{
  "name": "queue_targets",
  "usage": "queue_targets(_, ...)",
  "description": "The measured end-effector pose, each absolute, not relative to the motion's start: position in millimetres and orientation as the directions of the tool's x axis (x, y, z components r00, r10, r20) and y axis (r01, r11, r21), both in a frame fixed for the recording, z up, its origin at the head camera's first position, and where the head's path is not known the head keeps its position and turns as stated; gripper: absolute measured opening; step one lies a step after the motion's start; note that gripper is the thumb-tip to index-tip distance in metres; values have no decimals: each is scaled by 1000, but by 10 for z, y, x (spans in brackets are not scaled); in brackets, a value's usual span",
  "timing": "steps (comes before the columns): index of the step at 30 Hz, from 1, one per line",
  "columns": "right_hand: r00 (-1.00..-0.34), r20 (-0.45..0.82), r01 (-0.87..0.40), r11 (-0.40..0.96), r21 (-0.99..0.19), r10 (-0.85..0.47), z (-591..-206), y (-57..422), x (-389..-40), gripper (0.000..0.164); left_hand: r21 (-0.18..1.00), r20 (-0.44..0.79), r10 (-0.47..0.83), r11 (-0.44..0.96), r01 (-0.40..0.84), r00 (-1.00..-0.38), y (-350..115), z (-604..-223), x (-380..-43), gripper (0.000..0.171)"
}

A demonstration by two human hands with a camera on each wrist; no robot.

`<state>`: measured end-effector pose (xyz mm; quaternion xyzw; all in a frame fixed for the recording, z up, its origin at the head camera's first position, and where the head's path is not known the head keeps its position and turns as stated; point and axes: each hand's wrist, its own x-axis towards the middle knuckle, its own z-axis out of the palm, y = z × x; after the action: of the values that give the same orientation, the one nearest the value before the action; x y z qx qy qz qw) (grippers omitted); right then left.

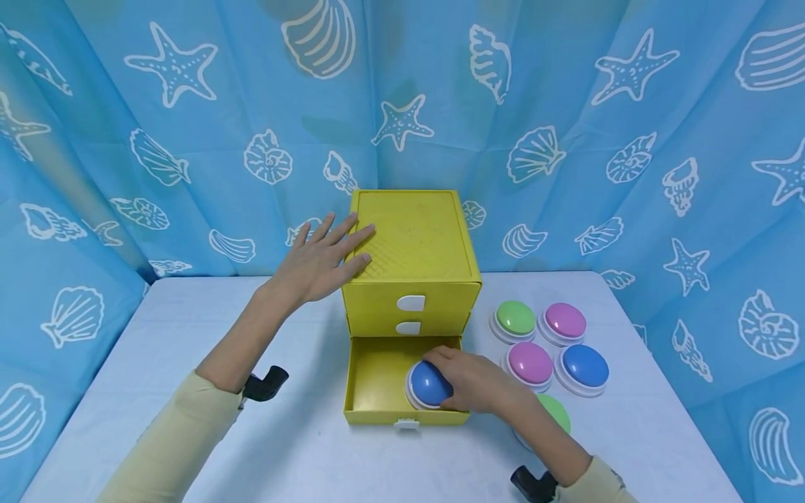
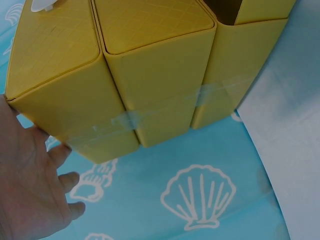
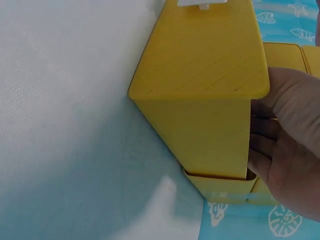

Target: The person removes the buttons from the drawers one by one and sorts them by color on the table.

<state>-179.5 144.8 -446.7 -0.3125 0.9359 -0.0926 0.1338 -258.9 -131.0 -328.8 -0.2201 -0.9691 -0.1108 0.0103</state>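
Observation:
A yellow three-drawer cabinet [image 1: 411, 234] stands on the table with its bottom drawer [image 1: 377, 377] pulled out. My left hand [image 1: 317, 265], fingers spread, rests on the left edge of the cabinet's top; in the left wrist view the left hand [image 2: 35, 175] lies along the cabinet's corner. Inside the drawer, toward its right front, sits a blue domed push button [image 1: 430, 384] with a white base. My right hand [image 1: 474, 381] grips this button from the right, fingers curled over its far side. In the right wrist view the drawer wall hides the button and the fingertips of the right hand [image 3: 295, 145].
Right of the cabinet are a green button [image 1: 516, 318], a pink button [image 1: 565, 321], a second pink button [image 1: 530, 363], a blue button [image 1: 585, 366] and another green button [image 1: 555, 412], partly behind my right forearm. A blue shell-patterned curtain [image 1: 402, 84] hangs behind the white table [image 1: 302, 447].

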Motion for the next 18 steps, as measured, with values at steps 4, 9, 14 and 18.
queue_targets(4,-771,-186,-560,788,-255,-609,-4461,1442,-1789,71,213,71,428,876,433,-901,-1312,-3289,-2586,61)
queue_targets(9,-776,-162,-539,775,-330,-609,-4462,1464,-1794,69,218,73,428,875,433,-901,-1312,-3288,-2582,61)
queue_targets(14,-787,-151,-489,754,-439,-599,-4467,1501,-1804,68,218,74,428,875,433,-901,-1313,-3288,-2578,61)
queue_targets(18,-797,-146,-452,739,-499,-586,-4430,1529,-1809,70,217,73,427,875,432,-901,-1313,-3284,-2577,61)
